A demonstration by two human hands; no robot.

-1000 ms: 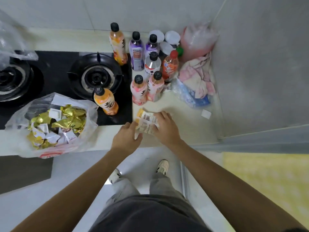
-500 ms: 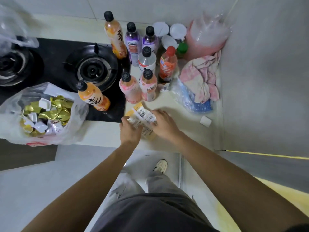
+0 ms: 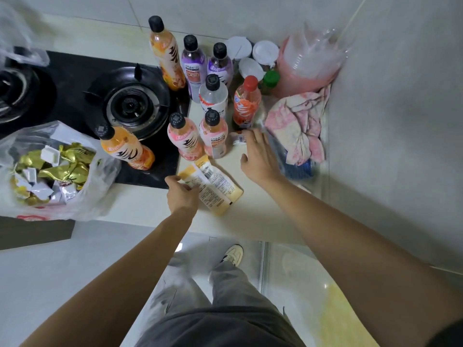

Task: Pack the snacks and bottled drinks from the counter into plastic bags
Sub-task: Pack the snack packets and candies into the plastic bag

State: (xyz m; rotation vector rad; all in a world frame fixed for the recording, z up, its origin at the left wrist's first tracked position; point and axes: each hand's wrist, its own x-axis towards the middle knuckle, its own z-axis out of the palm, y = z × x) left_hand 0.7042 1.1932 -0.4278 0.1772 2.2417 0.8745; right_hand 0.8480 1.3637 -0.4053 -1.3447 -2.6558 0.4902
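Two flat yellow snack packets (image 3: 215,186) lie stacked on the counter's front edge, and my left hand (image 3: 181,195) grips their near corner. My right hand (image 3: 259,156) hovers open just beyond them, fingers spread beside a small white packet (image 3: 239,139) at the foot of a red-capped orange bottle (image 3: 246,102). Several bottled drinks stand behind: two pink ones (image 3: 198,136), two purple ones (image 3: 194,68), a tall orange one (image 3: 166,53). Another orange bottle (image 3: 125,149) stands on the stove. A clear plastic bag (image 3: 100,176) at the left holds gold and white wrapped snacks.
A black gas stove (image 3: 130,103) fills the left of the counter. White-lidded jars (image 3: 265,52), a pink bag of plastic cups (image 3: 310,63), a pink cloth (image 3: 298,121) and a blue item in plastic (image 3: 299,169) crowd the right corner by the wall.
My right hand has let go of the yellow packets and moved forward toward the small white packet. My left hand stays on the packets. The view has shifted closer to the counter.
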